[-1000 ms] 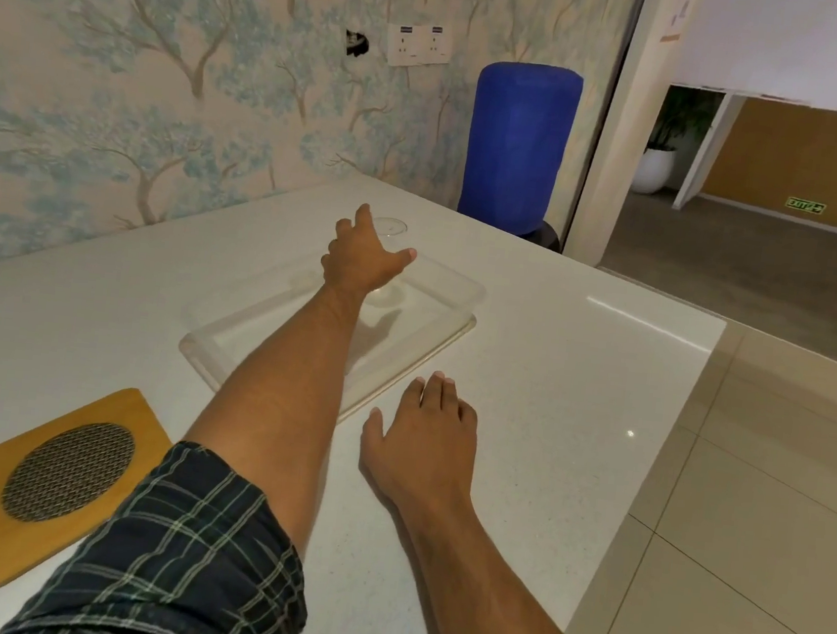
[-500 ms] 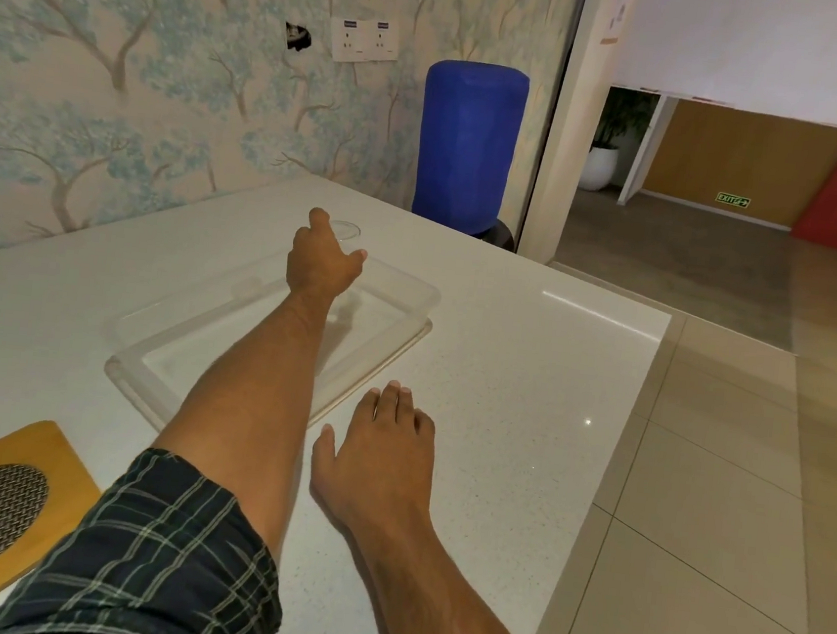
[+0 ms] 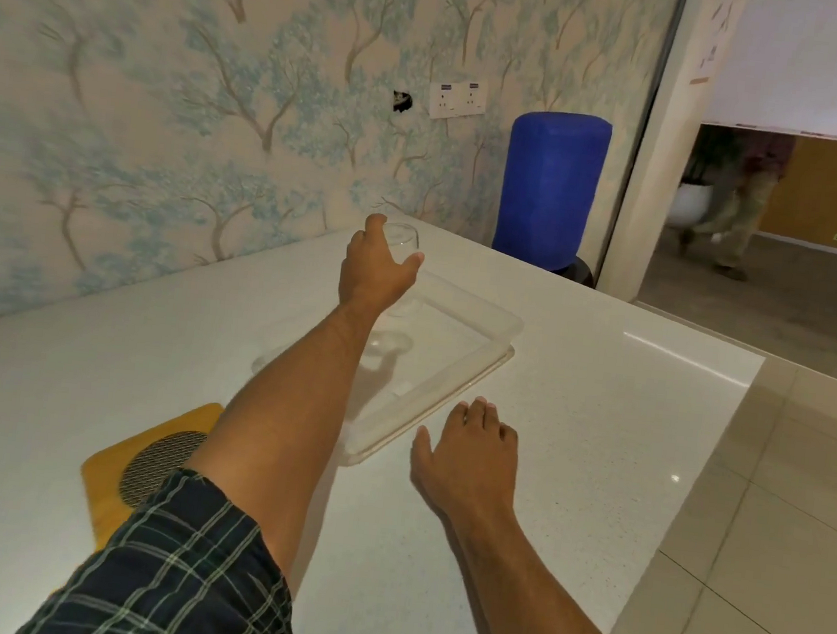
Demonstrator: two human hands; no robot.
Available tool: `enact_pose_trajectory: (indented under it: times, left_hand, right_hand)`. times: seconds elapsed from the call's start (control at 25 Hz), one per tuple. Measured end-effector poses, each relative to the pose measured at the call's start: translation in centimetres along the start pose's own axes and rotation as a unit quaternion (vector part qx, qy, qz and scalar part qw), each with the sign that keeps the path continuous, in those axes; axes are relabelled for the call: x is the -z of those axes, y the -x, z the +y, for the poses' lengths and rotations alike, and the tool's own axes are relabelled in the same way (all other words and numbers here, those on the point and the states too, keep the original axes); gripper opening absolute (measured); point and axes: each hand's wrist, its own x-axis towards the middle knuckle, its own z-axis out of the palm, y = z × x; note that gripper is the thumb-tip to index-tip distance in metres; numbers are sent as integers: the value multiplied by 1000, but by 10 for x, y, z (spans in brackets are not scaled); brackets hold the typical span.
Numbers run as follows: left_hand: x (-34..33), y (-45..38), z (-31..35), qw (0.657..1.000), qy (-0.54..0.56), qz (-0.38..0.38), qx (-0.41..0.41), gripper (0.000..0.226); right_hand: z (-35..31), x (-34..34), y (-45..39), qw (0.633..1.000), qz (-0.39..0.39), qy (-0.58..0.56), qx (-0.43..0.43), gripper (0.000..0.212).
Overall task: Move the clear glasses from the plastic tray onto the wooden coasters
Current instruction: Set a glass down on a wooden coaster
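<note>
Now left hand clenched round glass over far tray, coasters near-left; right hand flat, released.

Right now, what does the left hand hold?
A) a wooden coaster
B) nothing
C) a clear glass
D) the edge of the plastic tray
C: the left hand is closed around a clear glass lifted above the plastic tray, while the right hand rests flat on the counter.
</note>
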Motion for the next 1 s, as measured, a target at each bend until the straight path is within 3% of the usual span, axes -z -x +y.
enact_pose_trajectory:
  times: [0.24,0.48,0.56,0.68,0.76,0.88,1.0]
  left_hand:
    - [102,40,-18,999,-22,29,-13,76]
    - [200,101,-64,998,-57,31,20,82]
    - [225,125,-86,996,-68,31,48,83]
    - [248,158,-119,993,-79,29,85,80]
    - [255,176,-136,990,-85,32,106,77]
    - [253,193,-149,989,-78,27,120,75]
    - [242,199,-150,991,-60,21,119,74]
  right_hand:
    - [-5,7,10,1000,16,7,10,76]
    - [-8,15,25,996,85,4,21,25]
    - [-10,16,32,992,121,-26,35,26]
    - [-9,12,40,940,279,-117,157,35]
    - [-20,10,53,890,330,-152,275,38]
    - [-60,3,85,864,246,-197,393,47]
    - [-104,0,119,828,46,-231,509,53]
